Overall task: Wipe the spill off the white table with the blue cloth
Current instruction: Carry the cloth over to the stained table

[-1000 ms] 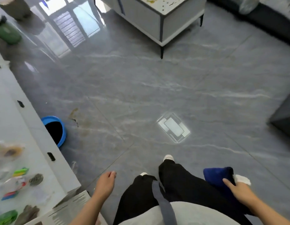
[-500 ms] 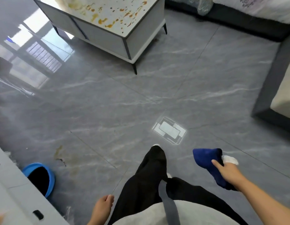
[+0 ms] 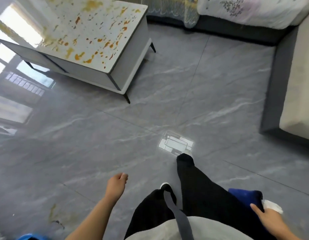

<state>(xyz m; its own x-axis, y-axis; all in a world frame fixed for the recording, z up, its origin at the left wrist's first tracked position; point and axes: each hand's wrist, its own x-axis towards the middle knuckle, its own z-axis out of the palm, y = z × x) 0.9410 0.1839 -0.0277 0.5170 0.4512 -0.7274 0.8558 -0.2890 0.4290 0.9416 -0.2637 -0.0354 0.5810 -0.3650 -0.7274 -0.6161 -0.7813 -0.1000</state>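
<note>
The right hand [image 3: 269,220] is gripping a crumpled dark blue cloth [image 3: 243,196] together with a small white wad [image 3: 272,206], low beside the black trouser leg. The left hand [image 3: 116,184] is hanging loosely curled, holding nothing. Well ahead of both hands, the white rectangular worktop [image 3: 133,38] is carrying orange-yellow spill splatters [image 3: 84,40].

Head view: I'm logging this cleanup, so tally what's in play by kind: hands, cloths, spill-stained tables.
hands: 2, left hand holding nothing, right hand holding the cloth
cloths: 1, blue cloth
stained tables: 1, white table
Total: 4
</note>
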